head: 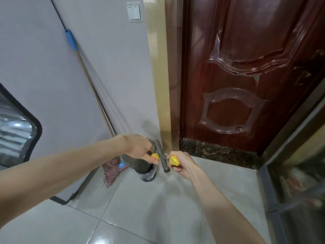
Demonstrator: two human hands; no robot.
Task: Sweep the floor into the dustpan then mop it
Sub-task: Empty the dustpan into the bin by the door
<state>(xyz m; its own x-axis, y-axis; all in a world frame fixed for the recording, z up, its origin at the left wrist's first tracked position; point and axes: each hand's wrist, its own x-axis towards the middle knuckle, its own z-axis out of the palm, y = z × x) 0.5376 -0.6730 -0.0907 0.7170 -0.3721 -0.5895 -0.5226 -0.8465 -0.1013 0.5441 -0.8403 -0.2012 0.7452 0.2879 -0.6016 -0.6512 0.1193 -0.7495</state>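
Looking down in the head view, what is being held, and where? (A)

Two yellow-capped handles are held low in the corner by the door (237,76). The left hand (140,148) is curled round a dark handle with a yellow cap (155,156), just above what is taken to be the dustpan (136,163), a dark pan-shaped body. The right hand (183,167) is wrapped round the second yellow cap (174,160). Whatever hangs below it is hidden, so a broom is only presumed there. (B)

And between the caps? (A)

A grey toothed bar (161,154) is seen there, close to both. What it is joined to cannot be told. (B)

Where is the rest of the gear? (A)

A bin (147,176) with a black liner is stood on the tiled floor (140,217), directly under the left hand. The mop (88,80) is leaned against the grey wall, with its string head (110,171) resting on the floor just beside the bin. (B)

How should the step in hand be done well? (A)

The two handles are judged to be either parted or joined at the caps; which one cannot be told. Either way, both grips should be kept firm and the handles moved straight sideways, not twisted. The pan should be kept level and over the bin, so that nothing is spilled onto the tiles. The mop shaft and the bin should not be knocked. The mop is untouched, so mopping is judged not yet begun. (B)
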